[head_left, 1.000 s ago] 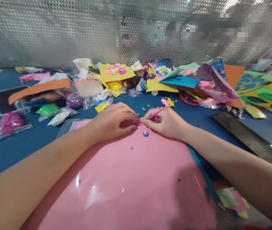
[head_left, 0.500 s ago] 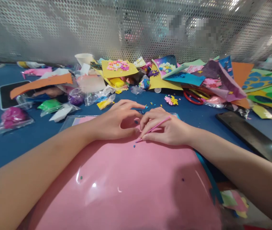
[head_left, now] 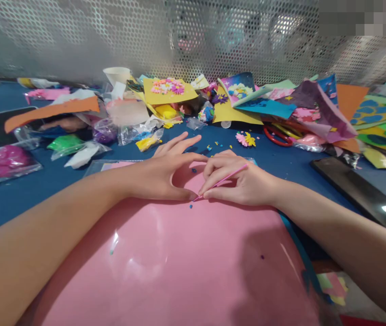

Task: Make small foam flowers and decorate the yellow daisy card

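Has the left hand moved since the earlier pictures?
Yes: measured against the pink sheet, the left hand has opened, its fingers spreading farther out over the blue mat.

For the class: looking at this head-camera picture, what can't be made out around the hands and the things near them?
Head view, the only one:
Part of the pink stick is hidden by the fingers of the right hand.
The blue crumbs by its tip are too small to identify.
The near end of the pink sheet is cut off by the bottom edge.
The blades of the red scissors are hidden by coloured papers.
Reflections in the perforated screen are blurred.
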Demonstrator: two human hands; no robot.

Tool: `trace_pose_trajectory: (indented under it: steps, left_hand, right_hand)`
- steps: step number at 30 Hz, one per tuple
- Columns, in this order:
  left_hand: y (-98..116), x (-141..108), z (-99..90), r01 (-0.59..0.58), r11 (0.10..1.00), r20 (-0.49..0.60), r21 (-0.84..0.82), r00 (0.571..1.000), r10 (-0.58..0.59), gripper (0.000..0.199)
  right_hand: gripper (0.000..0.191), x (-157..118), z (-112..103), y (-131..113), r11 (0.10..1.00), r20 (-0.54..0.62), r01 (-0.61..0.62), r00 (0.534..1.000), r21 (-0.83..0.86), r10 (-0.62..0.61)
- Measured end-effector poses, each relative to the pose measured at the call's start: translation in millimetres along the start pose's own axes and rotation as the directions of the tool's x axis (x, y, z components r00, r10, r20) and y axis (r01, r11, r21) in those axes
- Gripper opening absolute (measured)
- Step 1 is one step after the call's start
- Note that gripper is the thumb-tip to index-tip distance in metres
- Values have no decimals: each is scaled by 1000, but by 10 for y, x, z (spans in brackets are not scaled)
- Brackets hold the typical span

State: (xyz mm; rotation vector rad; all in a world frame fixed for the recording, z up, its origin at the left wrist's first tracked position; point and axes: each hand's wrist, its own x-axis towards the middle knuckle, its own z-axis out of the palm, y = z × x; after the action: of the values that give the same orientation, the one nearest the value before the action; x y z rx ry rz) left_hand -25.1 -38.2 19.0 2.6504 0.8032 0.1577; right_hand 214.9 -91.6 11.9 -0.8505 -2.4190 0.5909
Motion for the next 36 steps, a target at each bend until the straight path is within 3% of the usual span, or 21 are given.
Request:
trace_pose_trajectory:
  steps: [8, 19, 26, 36]
  left_hand:
    - [25, 8, -11, 35, 999, 33, -31, 999, -34, 75]
    - [26, 12, 1, 18, 1000, 18, -17, 1000, -18, 76]
    - [105, 18, -47, 114, 993, 83, -31, 990, -111, 78]
    - [106, 25, -49, 119, 992, 85, -35, 990, -115, 80]
  right_hand:
    - [10, -12, 8, 25, 999, -35, 37, 999, 31, -36]
    - [12, -26, 20, -18, 996, -3, 46, 999, -75, -47]
    - [8, -29, 40, 53, 996, -106, 79, 992, 36, -75]
    - [11, -28, 53, -6, 990, -69, 112, 991, -82, -118]
